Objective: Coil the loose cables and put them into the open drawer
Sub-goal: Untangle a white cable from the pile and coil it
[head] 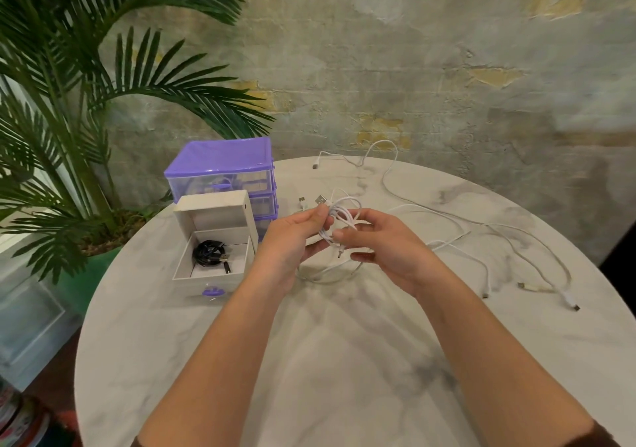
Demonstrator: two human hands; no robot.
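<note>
Above the middle of the round marble table (344, 360), both hands hold a partly coiled white cable (344, 214). My left hand (296, 240) pinches the loops near the USB plug. My right hand (382, 243) curls round the other side of the coil, and a small plug hangs below it. Several loose white cables (481, 240) sprawl over the right half of the table, and another white cable (375, 157) lies at the far edge. The open white drawer (213, 274) stands left of my hands with a coiled black cable (210, 254) inside.
A purple drawer unit (223, 168) with clear drawers stands behind the open drawer, with a white box (215, 209) in front of it. A palm plant (86, 102) in a green pot fills the left side beyond the table. A rough wall is behind.
</note>
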